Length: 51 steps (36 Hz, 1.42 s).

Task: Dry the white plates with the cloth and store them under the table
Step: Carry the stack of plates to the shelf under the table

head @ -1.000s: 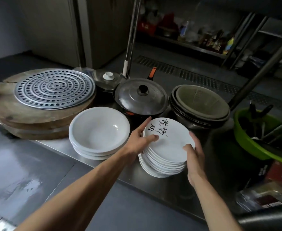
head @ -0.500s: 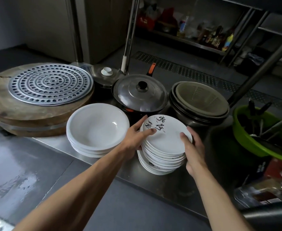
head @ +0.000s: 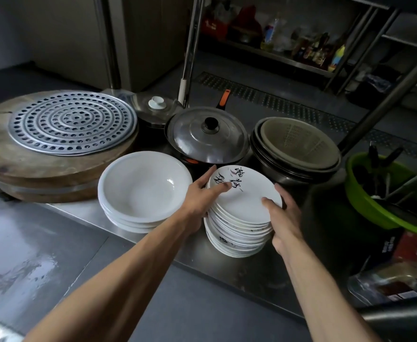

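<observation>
A tall stack of white plates (head: 239,233) stands on the steel table (head: 84,211). Its top plate (head: 245,196) bears black brush writing and tilts up toward me. My left hand (head: 200,196) holds that plate's left rim, thumb on top over the writing. My right hand (head: 280,213) grips its right rim, thumb on the upper face and fingers behind the edge. To the left sits a short stack of white deep plates (head: 144,188). No cloth is in view.
Behind the plates stand a lidded black pan (head: 207,137), a smaller lidded pot (head: 155,107) and stacked basins with a strainer (head: 296,146). A perforated metal tray (head: 71,123) lies on round wooden boards at left. A green basin of utensils (head: 365,193) sits at right.
Both hands have tightened on the top plate's rims. My right thumb has come onto the plate's face, and the plate's right side has lifted off the stack.
</observation>
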Tool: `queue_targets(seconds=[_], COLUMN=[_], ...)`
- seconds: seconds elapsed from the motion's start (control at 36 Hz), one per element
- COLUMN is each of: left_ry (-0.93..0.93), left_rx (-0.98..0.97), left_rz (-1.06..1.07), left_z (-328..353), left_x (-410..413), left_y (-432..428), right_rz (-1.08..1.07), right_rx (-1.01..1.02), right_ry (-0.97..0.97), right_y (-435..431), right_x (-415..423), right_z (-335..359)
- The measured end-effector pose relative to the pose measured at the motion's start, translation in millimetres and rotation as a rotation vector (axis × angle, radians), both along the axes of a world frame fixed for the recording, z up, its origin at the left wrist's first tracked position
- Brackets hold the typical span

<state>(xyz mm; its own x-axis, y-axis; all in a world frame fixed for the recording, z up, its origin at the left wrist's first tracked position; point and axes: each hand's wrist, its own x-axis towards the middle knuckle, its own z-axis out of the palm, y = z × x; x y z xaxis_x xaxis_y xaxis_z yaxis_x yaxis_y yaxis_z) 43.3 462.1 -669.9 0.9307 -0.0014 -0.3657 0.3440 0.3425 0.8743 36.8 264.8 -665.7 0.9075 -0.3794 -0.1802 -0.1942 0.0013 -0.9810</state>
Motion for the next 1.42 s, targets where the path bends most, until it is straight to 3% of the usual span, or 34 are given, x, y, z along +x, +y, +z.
queue_targets(seconds=[0.36,0.58,0.67,0.78,0.97,1.06,1.22,1.42], left_ry=[0.011,-0.167,-0.264,-0.407,-0.78,-0.832,-0.787,-0.868], left_rx=[0.088,0.243,0.364,0.694,0.952,1.043,1.046,0.986], left_rz=[-0.07,-0.213,-0.283,-0.255,-0.365,-0.306,-0.231,-0.179], left_z=[-2,-11,-14,-20,-58,-77,-93,-99], left_x=[11,7,-1,-12,-51,-63,-61,-54], left_y=[6,13,17,25,24,13,3,-3], right_rz=[0.032,0.16,0.245,0.32,0.395,0.402,0.352,0.37], right_rx=[-0.099,-0.221,-0.29,-0.35,-0.585,-0.726,-0.847,-0.847], right_ry=[0.004,0.001,-0.014,-0.053,-0.294,-0.371,-0.544,-0.56], right_y=[-3,-8,-8,-13,-22,-15,-7,-18], right_x=[4,-3,-7,-20,-56,-67,-59,-52], right_z=[3,-2,-5,-10,-34,-51,-72,-79])
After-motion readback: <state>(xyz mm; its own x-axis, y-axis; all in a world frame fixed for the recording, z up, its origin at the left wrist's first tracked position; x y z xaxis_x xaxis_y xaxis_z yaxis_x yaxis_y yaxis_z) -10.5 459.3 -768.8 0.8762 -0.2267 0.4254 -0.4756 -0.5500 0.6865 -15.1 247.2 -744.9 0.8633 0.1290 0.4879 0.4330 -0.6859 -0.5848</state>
